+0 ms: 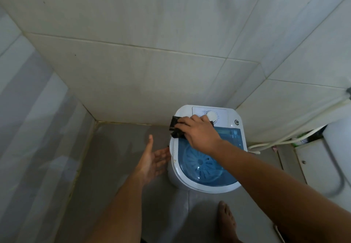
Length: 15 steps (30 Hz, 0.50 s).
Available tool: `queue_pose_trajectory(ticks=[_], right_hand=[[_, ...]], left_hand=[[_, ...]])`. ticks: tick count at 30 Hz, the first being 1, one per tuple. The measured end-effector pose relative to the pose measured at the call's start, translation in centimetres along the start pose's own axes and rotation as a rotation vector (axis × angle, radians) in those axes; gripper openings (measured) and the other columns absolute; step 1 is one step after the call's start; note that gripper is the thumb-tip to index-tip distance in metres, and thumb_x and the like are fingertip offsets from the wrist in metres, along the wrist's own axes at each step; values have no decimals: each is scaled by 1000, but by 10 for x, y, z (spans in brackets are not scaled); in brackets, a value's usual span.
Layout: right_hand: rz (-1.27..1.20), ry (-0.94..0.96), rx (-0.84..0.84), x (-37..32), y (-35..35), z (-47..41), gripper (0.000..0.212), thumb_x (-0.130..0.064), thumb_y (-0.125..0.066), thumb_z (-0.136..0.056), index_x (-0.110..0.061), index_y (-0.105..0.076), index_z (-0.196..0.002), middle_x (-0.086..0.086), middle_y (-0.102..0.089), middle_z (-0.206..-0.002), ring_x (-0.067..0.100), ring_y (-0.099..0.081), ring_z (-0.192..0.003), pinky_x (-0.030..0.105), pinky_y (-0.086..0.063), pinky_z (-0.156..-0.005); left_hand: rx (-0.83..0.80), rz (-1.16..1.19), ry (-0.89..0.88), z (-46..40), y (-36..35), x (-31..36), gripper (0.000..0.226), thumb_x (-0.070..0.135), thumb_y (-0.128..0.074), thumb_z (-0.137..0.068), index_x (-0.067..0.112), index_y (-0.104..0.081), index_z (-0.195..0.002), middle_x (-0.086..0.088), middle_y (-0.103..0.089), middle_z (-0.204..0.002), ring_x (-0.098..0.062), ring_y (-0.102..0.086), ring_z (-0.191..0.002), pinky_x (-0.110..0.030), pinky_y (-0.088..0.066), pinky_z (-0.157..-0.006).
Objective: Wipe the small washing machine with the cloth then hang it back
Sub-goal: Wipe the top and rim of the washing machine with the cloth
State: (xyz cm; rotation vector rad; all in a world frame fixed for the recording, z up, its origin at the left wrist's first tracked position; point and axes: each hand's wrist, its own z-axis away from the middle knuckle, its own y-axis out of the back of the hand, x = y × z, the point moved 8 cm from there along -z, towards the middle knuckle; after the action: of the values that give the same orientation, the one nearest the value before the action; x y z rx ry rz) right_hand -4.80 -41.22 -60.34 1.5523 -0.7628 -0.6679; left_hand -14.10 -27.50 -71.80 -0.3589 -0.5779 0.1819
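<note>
A small white washing machine [177,168] with a clear blue lid [205,168] stands on the floor in the corner of a tiled room. Its white dial [212,117] sits on the control panel at the back. My right hand [199,131] presses a dark cloth [175,128] onto the machine's top, at the back left next to the dial. Most of the cloth lies under the palm. My left hand [152,160] hovers open beside the machine's left side, fingers spread, holding nothing.
Tiled walls [152,71] close in behind and on both sides. White hoses [281,140] run along the right wall to the machine. A white fixture [326,163] stands at the right. My bare foot [227,221] rests on the grey floor in front.
</note>
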Motion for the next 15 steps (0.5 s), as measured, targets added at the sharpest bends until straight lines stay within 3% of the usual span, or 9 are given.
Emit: queue_pose_trajectory(ticks=[3, 7, 9, 12, 15], right_hand=[[83, -130, -52, 23, 3, -30, 47, -17, -68, -87, -29, -63, -132, -3, -62, -137, 31, -58, -107, 45, -39, -82], [58, -370, -127, 28, -4, -65, 47, -16, -59, -90, -28, -56, -136, -2, -54, -140, 32, -48, -121, 54, -28, -100], [48, -319, -126, 14, -11, -64, 48, -14, -63, -86, -26, -59, -132, -1, -57, -136, 31, -50, -119, 56, -28, -104], [15, -77, -97, -20, -18, -37, 46, -16, -72, -78, -25, -67, -122, -2, -67, -122, 31, -59, -108, 53, -37, -96], [-20, 61, -74, -51, -16, 9, 42, -23, -68, -84, -26, -66, -126, -3, -66, -127, 28, -57, -112, 51, -40, -94]], left_hand=[[14, -8, -10, 1, -2, 0, 88, 93, -24, -74, 24, -68, -107, 3, -68, -111, -12, -60, -102, -43, -35, -97], [51, -9, -21, 2, -2, 0, 89, 92, -21, -76, 23, -70, -105, 3, -71, -106, -11, -61, -98, -43, -33, -100], [63, 12, -34, 2, 0, 0, 95, 95, -21, -72, 23, -71, -108, 3, -72, -106, -13, -61, -100, -46, -31, -105], [68, 49, -31, 3, 2, -1, 104, 101, -20, -62, 23, -72, -108, 0, -72, -110, -19, -60, -110, -51, -28, -112], [102, 72, -9, 5, 5, -2, 108, 100, -15, -64, 18, -72, -107, -5, -76, -107, -23, -64, -108, -43, -41, -90]])
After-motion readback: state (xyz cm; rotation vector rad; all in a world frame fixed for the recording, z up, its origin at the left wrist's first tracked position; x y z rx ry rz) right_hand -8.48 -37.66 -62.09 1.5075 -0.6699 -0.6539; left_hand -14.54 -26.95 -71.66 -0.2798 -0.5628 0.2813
